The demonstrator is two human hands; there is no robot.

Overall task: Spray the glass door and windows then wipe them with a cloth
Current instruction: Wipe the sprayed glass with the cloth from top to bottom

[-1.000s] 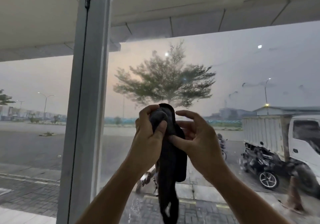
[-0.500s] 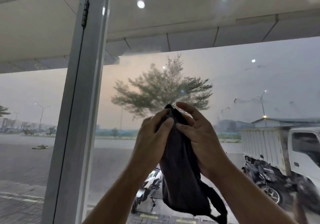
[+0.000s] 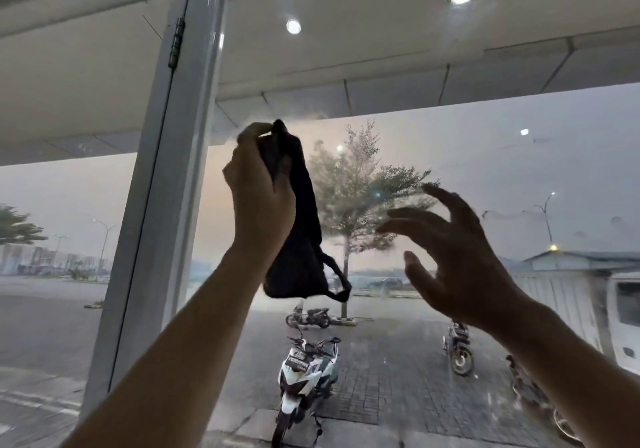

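A dark cloth (image 3: 298, 225) hangs bunched from my left hand (image 3: 259, 191), which grips its top, raised in front of the large window pane (image 3: 450, 142). A thin loop of the cloth dangles at its lower right. My right hand (image 3: 450, 257) is off the cloth, to its right, fingers spread and a little curved, holding nothing. The glass shows wet streaks and droplets low on the right. No spray bottle is in view.
A white metal frame post (image 3: 166, 184) with a hinge runs up the left side, dividing this pane from the glass to the left. Outside are parked motorbikes (image 3: 304, 375), a tree and a white truck (image 3: 623, 319). Ceiling lights reflect at the top.
My right hand has let go of the cloth and moved off to the right. My left hand has lifted the cloth higher. The view has tilted upward.
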